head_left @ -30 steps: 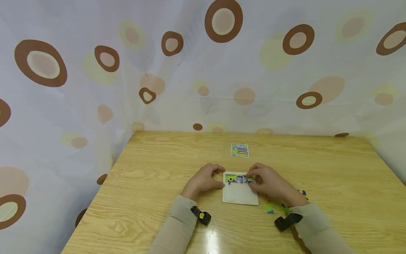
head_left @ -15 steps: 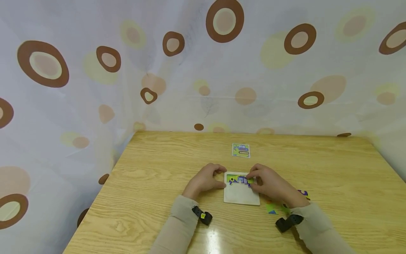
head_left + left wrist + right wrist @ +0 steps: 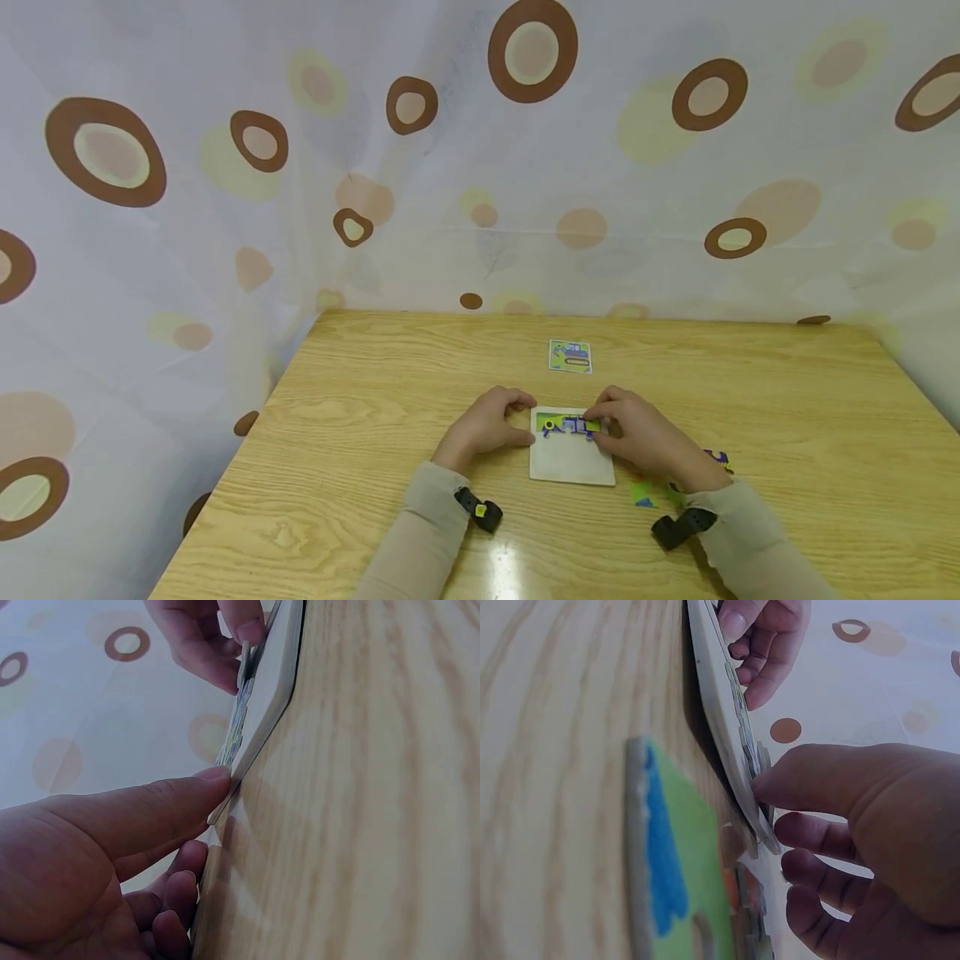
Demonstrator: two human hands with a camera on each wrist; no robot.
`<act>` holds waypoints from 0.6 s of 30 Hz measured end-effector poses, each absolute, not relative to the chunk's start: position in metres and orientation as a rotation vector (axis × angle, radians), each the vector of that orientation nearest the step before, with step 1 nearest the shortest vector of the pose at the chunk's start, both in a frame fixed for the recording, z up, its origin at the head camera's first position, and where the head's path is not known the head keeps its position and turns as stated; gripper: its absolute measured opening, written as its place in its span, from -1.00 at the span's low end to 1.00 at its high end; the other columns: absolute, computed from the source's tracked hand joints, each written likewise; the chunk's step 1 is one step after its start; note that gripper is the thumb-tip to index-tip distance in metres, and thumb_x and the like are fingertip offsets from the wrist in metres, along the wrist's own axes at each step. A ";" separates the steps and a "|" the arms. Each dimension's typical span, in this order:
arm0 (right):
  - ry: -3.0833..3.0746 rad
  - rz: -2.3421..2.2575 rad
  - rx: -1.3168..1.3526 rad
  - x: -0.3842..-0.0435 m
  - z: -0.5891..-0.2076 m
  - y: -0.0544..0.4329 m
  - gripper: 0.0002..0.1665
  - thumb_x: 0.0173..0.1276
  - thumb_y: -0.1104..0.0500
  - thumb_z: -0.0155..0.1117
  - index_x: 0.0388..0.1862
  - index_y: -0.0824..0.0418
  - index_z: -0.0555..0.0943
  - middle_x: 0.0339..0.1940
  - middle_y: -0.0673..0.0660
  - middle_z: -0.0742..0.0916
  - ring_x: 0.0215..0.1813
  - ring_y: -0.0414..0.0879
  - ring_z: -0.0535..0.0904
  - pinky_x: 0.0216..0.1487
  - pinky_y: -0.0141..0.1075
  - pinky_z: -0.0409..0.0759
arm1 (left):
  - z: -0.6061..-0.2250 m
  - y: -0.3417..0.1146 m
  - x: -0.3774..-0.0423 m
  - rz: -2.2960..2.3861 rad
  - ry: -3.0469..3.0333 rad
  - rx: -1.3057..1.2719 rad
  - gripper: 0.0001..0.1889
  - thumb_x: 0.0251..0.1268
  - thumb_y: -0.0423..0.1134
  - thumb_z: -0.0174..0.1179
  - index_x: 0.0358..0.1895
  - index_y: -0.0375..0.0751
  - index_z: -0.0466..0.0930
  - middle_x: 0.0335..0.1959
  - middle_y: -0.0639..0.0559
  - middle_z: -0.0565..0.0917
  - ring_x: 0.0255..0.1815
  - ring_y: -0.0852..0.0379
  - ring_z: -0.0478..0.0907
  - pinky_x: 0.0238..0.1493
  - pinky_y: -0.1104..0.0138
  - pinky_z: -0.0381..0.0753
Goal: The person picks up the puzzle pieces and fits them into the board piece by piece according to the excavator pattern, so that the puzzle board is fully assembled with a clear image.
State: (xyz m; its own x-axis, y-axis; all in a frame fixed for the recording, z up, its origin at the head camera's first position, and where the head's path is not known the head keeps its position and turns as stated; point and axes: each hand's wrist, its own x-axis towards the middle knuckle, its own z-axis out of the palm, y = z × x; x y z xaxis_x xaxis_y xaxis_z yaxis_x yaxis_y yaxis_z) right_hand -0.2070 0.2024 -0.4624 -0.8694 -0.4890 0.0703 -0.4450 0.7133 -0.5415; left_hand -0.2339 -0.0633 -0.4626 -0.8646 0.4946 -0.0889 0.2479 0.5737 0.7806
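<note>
A white puzzle board [image 3: 572, 463] lies on the table, with a row of joined pieces [image 3: 557, 424] along its far side showing part of a yellow and purple digger. My left hand [image 3: 483, 425] holds the board's left edge between thumb and forefinger, and in the left wrist view the thumb [image 3: 172, 806] lies on the rim. At the row's right end, my right hand [image 3: 637, 429] pinches a puzzle piece [image 3: 244, 666], which stands slightly raised in the left wrist view. The right thumb [image 3: 810, 776] covers part of it in the right wrist view.
Loose puzzle pieces lie beside and under the right forearm, among them a green and blue piece [image 3: 643, 493] and a purple one [image 3: 717, 459]. A small square digger picture card [image 3: 570, 356] lies beyond the board. A patterned cloth [image 3: 525, 208] hangs behind the wooden table.
The head view has shifted slightly. Both hands stay at the board, with only tiny movement of the right fingers over the piece at the row's right end.
</note>
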 end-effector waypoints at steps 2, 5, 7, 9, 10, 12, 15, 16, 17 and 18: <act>2.837 -0.865 -0.774 -0.207 -0.462 0.202 -0.67 0.29 0.27 0.36 0.04 0.27 0.70 -0.11 0.02 0.57 -0.27 -0.15 0.40 -0.29 -0.33 0.43 | -0.462 -0.063 -0.233 1.176 2.513 0.610 -0.49 0.12 -0.30 0.47 0.19 -0.20 0.59 0.07 0.00 0.58 0.09 0.06 0.45 0.17 0.20 0.44; 2.832 -0.858 -0.774 -0.206 -0.461 0.201 -0.67 0.30 0.29 0.33 0.05 0.28 0.70 -0.11 0.03 0.57 -0.26 -0.14 0.41 -0.29 -0.32 0.44 | -0.462 -0.063 -0.233 1.172 2.517 0.602 -0.49 0.12 -0.30 0.47 0.19 -0.19 0.59 0.06 0.00 0.58 0.08 0.06 0.45 0.17 0.20 0.44; 2.836 -0.840 -0.777 -0.206 -0.460 0.200 -0.67 0.32 0.30 0.31 0.06 0.28 0.70 -0.11 0.03 0.56 -0.25 -0.13 0.42 -0.27 -0.31 0.45 | -0.463 -0.064 -0.234 1.169 2.521 0.597 -0.49 0.12 -0.30 0.47 0.18 -0.18 0.60 0.05 0.01 0.57 0.07 0.06 0.45 0.16 0.20 0.44; 2.843 -0.817 -0.788 -0.206 -0.459 0.199 -0.68 0.33 0.31 0.29 0.06 0.27 0.70 -0.11 0.02 0.57 -0.23 -0.12 0.43 -0.25 -0.30 0.45 | -0.464 -0.064 -0.234 1.162 2.527 0.595 -0.50 0.12 -0.29 0.47 0.18 -0.17 0.60 0.05 0.02 0.57 0.06 0.07 0.45 0.15 0.21 0.44; 2.847 -0.809 -0.794 -0.206 -0.459 0.199 -0.68 0.34 0.32 0.28 0.06 0.26 0.70 -0.12 0.02 0.57 -0.23 -0.12 0.43 -0.24 -0.29 0.46 | -0.465 -0.065 -0.234 1.159 2.530 0.596 -0.50 0.12 -0.29 0.47 0.18 -0.17 0.60 0.05 0.02 0.57 0.05 0.08 0.45 0.15 0.21 0.44; 2.858 -0.795 -0.803 -0.206 -0.459 0.199 -0.68 0.33 0.34 0.27 0.05 0.24 0.71 -0.12 0.01 0.58 -0.23 -0.13 0.43 -0.23 -0.27 0.47 | -0.465 -0.065 -0.234 1.155 2.535 0.598 -0.50 0.13 -0.29 0.47 0.18 -0.16 0.60 0.04 0.03 0.57 0.05 0.09 0.44 0.14 0.22 0.45; 2.868 -0.796 -0.793 -0.207 -0.458 0.199 -0.68 0.32 0.37 0.26 0.03 0.21 0.72 -0.13 0.00 0.60 -0.19 -0.13 0.46 -0.19 -0.22 0.50 | -0.466 -0.064 -0.235 1.152 2.535 0.607 -0.50 0.13 -0.28 0.47 0.18 -0.16 0.60 0.05 0.03 0.57 0.05 0.09 0.44 0.14 0.22 0.44; 2.869 -0.803 -0.783 -0.207 -0.458 0.199 -0.68 0.32 0.37 0.26 0.02 0.20 0.72 -0.13 -0.01 0.61 -0.18 -0.13 0.47 -0.17 -0.20 0.51 | -0.466 -0.064 -0.235 1.153 2.534 0.609 -0.50 0.13 -0.28 0.47 0.18 -0.17 0.60 0.05 0.03 0.57 0.06 0.09 0.45 0.15 0.22 0.44; 2.868 -0.809 -0.774 -0.208 -0.458 0.200 -0.68 0.32 0.36 0.27 0.02 0.20 0.72 -0.12 -0.01 0.62 -0.16 -0.13 0.48 -0.15 -0.19 0.51 | -0.466 -0.064 -0.235 1.153 2.533 0.611 -0.50 0.13 -0.28 0.47 0.18 -0.17 0.60 0.06 0.03 0.57 0.06 0.09 0.45 0.15 0.22 0.44; 2.869 -0.816 -0.760 -0.208 -0.458 0.200 -0.69 0.32 0.36 0.27 0.02 0.19 0.73 -0.12 -0.02 0.63 -0.15 -0.13 0.48 -0.13 -0.18 0.52 | -0.466 -0.064 -0.235 1.153 2.533 0.612 -0.49 0.13 -0.28 0.47 0.18 -0.17 0.60 0.06 0.03 0.57 0.07 0.09 0.45 0.15 0.22 0.44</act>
State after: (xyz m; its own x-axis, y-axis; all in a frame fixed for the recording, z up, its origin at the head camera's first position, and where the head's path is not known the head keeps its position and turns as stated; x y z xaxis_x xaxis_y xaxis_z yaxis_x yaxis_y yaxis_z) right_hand -0.2080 0.1997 -0.4583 -0.8763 -0.4764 0.0718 -0.4429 0.7380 -0.5091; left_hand -0.2353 -0.0637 -0.4658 -0.8672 0.4904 -0.0860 0.2572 0.5892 0.7659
